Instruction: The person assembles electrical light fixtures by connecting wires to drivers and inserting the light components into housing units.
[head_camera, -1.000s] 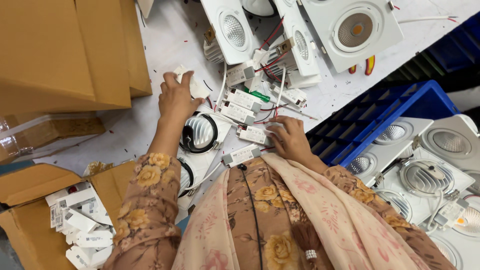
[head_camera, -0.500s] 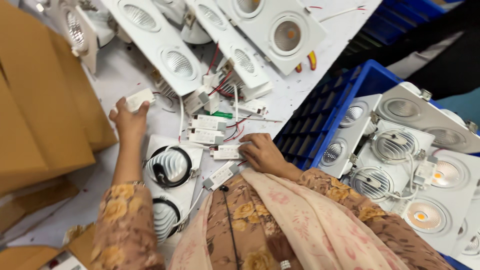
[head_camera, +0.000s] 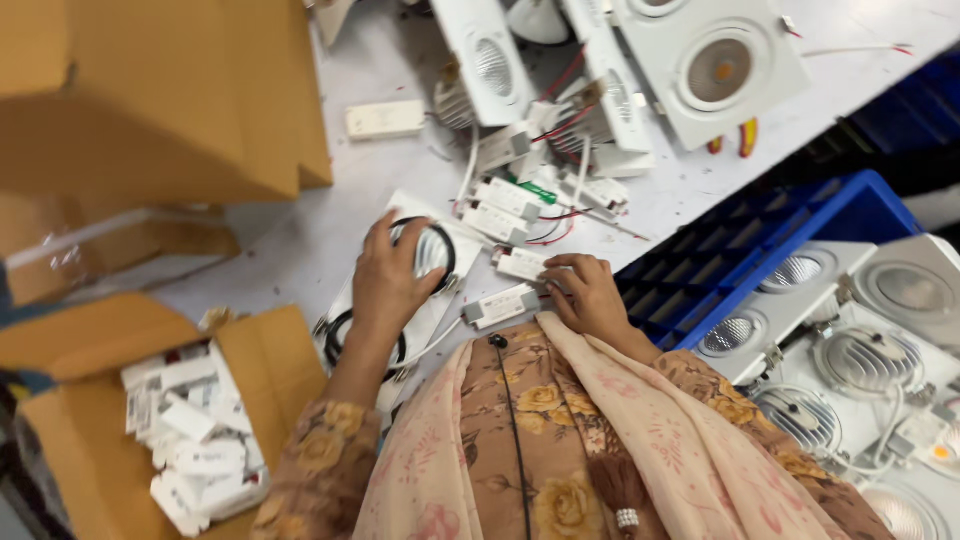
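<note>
Downlight fixture, round with a black rim, lies on the white table just ahead of the person. Left hand rests flat on it, fingers spread over the rim, covering rather than gripping. Right hand sits beside it, fingertips curled onto a small white driver box; whether it pinches the box I cannot tell. Further out: a cardboard carton of driver boxes at left, a blue crate at right.

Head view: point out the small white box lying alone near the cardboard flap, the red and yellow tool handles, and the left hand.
Small white box (head_camera: 385, 119), head view: middle of its top face.
Red and yellow tool handles (head_camera: 747, 137), head view: on the yellow handle.
Left hand (head_camera: 392, 280), head view: back of the hand.
</note>
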